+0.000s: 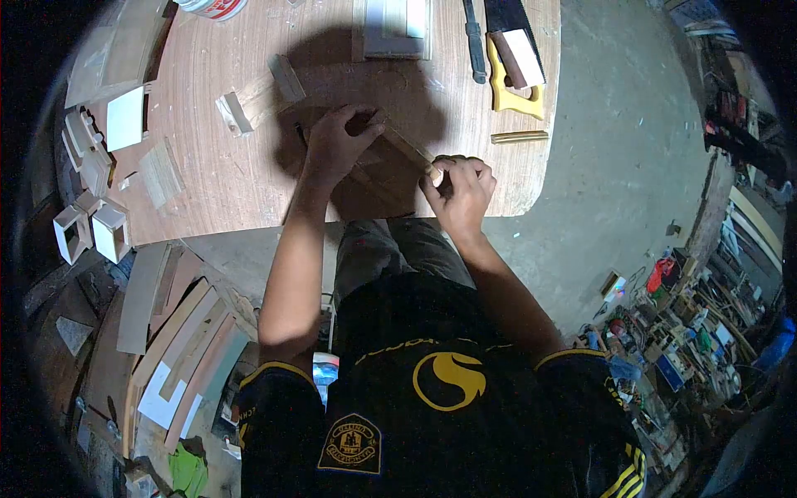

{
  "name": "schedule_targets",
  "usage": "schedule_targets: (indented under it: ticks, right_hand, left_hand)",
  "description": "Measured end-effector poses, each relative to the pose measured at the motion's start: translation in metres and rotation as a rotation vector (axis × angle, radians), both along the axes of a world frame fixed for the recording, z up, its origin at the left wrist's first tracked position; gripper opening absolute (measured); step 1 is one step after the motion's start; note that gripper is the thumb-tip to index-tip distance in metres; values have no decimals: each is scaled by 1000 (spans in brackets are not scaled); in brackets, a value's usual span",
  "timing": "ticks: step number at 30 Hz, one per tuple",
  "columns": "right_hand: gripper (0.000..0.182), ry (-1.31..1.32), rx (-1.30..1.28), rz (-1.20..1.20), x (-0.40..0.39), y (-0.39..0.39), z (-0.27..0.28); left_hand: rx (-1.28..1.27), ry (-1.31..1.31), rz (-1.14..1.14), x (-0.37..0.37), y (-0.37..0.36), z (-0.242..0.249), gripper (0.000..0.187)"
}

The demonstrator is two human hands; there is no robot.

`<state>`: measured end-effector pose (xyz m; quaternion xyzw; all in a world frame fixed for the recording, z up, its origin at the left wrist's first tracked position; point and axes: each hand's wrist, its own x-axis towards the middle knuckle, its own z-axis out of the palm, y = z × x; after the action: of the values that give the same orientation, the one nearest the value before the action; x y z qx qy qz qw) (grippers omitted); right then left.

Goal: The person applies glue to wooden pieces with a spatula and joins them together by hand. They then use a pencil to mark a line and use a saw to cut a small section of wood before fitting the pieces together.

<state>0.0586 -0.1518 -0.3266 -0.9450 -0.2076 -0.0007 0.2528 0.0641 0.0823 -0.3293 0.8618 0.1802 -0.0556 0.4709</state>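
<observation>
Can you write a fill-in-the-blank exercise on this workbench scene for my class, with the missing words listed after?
1. The left hand and right hand hold a thin strip made of ____.
2. The saw has a ____ handle.
3. The strip lies over a round ____.
4. The saw lies on the person's ____ side.

Missing words: wood; yellow; table; right
</observation>
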Motion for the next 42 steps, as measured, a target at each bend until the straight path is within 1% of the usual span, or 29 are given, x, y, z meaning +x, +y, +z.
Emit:
schedule_targets:
  ticks: [5, 8, 11, 13, 14, 16, 20, 22, 23, 25, 26, 28, 29, 30, 31, 32, 34, 35, 36, 38, 39, 40, 42]
  right_hand:
    - [30, 2, -7, -11, -1, 0, 0]
    - [30, 4, -7, -13, -1, 0, 1]
    - [31, -5, -2, -18, -1, 1, 1]
    - [31, 4, -6, -20, -2, 0, 1]
    - [31, 14, -10, -20, -2, 0, 0]
    - [33, 12, -22, -15, -2, -1, -1]
    - [41, 13, -36, -17, 0, -1, 5]
    - [43, 34, -9, -51, -1, -4, 11]
    - [46, 58, 17, -82, -1, -7, 15]
    - [46, 70, 36, -103, 0, -17, 24]
    - [46, 91, 48, -115, 1, -23, 28]
    - [43, 56, 57, -140, 1, -37, 33]
    - [41, 88, 111, -162, 0, -44, 35]
    - [39, 119, 167, -181, -1, -51, 36]
    - [36, 108, 223, -195, -3, -58, 39]
    - [36, 97, 238, -202, -6, -66, 40]
    - [36, 263, 274, -256, -14, -85, 32]
    - [28, 288, 314, -280, -16, -94, 24]
    - [28, 275, 332, -283, -15, -99, 25]
    - [19, 359, 448, -396, -15, -105, 27]
    - [15, 334, 507, -414, -14, -108, 24]
    - [15, 327, 523, -416, -9, -110, 27]
    - [15, 263, 702, -433, 1, -115, 39]
  left_hand:
    - [-28, 4, -6, 1, 1, 0, 36]
    - [14, -14, -15, 0, 1, 0, 36]
    - [-47, -2, 11, -2, 0, -4, 36]
    - [55, -40, -6, -1, 0, -5, 36]
    - [55, -41, -7, -2, 0, -6, 36]
    - [-9, -18, 12, -2, 0, -5, 37]
    - [-28, -7, -20, -1, 4, -3, 37]
    - [-286, 80, 65, 0, 7, -2, 38]
    - [-280, 72, 56, 0, 9, 0, 38]
    - [-124, 17, 102, -3, 13, 5, 37]
    - [-115, 5, 89, -5, 15, 8, 37]
    - [-28, -93, 190, -13, 19, 18, 33]
    - [-18, -107, 177, -19, 20, 23, 33]
    - [-15, -130, 228, -26, 22, 29, 31]
    - [-12, -153, 281, -34, 23, 34, 30]
    - [-1, -167, 271, -42, 24, 40, 30]
    - [-183, -134, 369, -58, 28, 50, 30]
    - [-155, -121, 377, -68, 30, 55, 30]
    - [-143, -137, 368, -77, 33, 60, 30]
    - [-113, -77, 404, -95, 37, 68, 34]
    - [-82, -36, 407, -104, 39, 74, 36]
    - [-71, -48, 400, -111, 40, 80, 36]
    - [-104, -78, 423, -126, 40, 87, 38]
